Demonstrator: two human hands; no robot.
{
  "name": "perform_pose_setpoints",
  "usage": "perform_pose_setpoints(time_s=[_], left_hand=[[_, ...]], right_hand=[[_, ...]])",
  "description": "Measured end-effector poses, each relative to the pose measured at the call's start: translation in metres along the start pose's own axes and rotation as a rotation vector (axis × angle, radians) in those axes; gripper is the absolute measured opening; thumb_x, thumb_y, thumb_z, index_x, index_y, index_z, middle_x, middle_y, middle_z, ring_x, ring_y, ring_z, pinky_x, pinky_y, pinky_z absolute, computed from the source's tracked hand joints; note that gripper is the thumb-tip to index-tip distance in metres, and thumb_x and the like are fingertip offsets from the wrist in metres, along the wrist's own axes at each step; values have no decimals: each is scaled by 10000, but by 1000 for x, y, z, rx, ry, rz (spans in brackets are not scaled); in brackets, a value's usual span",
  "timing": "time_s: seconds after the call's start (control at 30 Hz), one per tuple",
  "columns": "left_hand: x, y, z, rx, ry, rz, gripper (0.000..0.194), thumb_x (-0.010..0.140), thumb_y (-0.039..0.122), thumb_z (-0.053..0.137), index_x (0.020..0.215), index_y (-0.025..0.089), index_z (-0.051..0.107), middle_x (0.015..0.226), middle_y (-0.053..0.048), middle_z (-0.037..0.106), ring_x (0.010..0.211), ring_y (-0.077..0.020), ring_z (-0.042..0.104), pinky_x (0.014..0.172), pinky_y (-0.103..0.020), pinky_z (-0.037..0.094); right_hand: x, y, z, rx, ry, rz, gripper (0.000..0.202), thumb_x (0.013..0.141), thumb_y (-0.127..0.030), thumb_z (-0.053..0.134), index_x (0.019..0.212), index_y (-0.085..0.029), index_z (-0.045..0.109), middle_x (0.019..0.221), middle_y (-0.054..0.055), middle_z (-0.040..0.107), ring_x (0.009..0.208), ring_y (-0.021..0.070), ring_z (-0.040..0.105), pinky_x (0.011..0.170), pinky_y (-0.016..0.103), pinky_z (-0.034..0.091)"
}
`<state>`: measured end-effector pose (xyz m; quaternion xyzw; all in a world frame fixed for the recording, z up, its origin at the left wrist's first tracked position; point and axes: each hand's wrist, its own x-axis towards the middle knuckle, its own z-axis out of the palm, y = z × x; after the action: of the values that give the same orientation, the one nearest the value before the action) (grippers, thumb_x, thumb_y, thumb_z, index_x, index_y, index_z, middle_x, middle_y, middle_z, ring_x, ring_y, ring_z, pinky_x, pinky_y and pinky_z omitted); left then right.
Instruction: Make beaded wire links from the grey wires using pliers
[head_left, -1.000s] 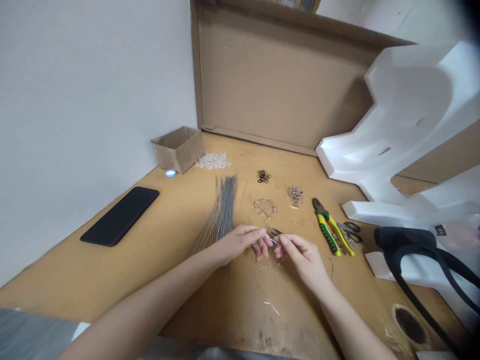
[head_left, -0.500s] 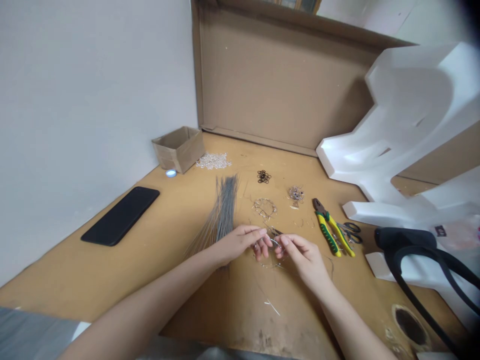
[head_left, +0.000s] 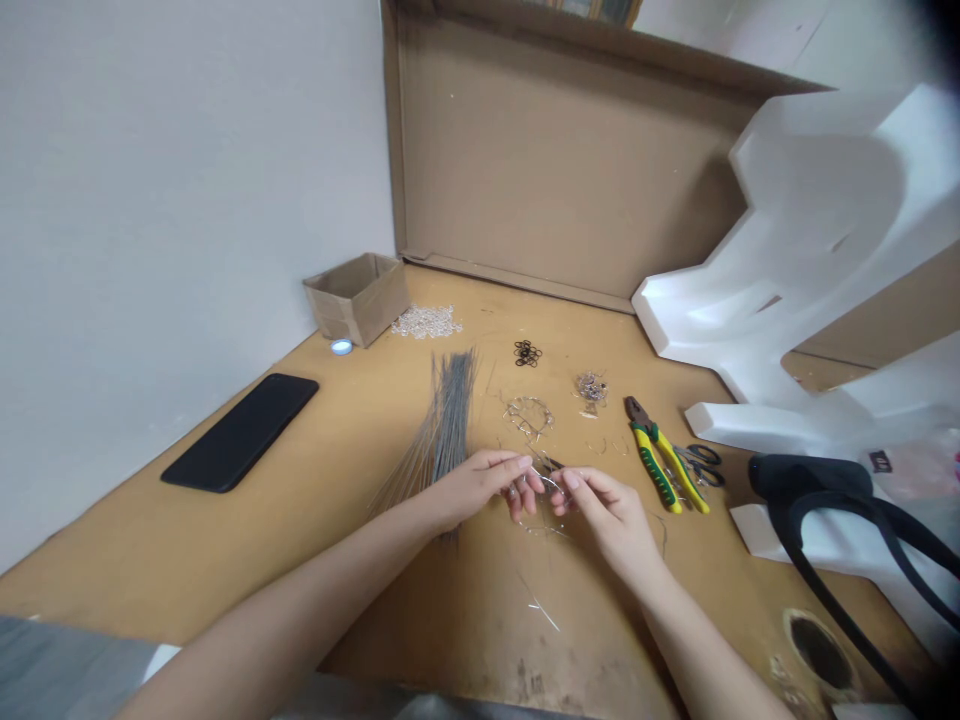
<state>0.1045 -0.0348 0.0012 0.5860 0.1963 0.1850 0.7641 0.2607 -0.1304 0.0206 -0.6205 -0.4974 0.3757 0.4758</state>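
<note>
My left hand (head_left: 491, 482) and my right hand (head_left: 600, 503) are close together over the table, both closed. Between their fingertips they hold a thin, curved silver wire (head_left: 550, 482). Left of my left hand lies a bundle of straight grey wires (head_left: 451, 415), partly under the forearm. Beyond the hands is a loose ring of bent wire (head_left: 529, 416). Farther back are a pile of small black rings (head_left: 527, 353) and a tangle of small metal pieces (head_left: 592, 386). A dark pointed tool (head_left: 553, 463) shows just behind my right fingertips.
Yellow-green pliers (head_left: 664, 455) and dark-handled scissors (head_left: 703, 465) lie at right, near white foam (head_left: 810, 200) and a black strap (head_left: 787, 530). At left are a black phone (head_left: 241, 432), a cardboard box (head_left: 356, 297), a blue-white cap (head_left: 342, 347) and clear bits (head_left: 427, 321).
</note>
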Motion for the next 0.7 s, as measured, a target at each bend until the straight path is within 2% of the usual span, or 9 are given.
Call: perform_pose_setpoints(time_s=[0.7], left_hand=[[0,1,0,9,8,3,379,825,422,421,788,90,601,630,-48,614,490,-100,532,565,-243,427]], right_hand=[[0,0,-1,-17,-1,-1,302,788,-445,514,802,-165,626,668,37,643,602,152,598,611,282,508]])
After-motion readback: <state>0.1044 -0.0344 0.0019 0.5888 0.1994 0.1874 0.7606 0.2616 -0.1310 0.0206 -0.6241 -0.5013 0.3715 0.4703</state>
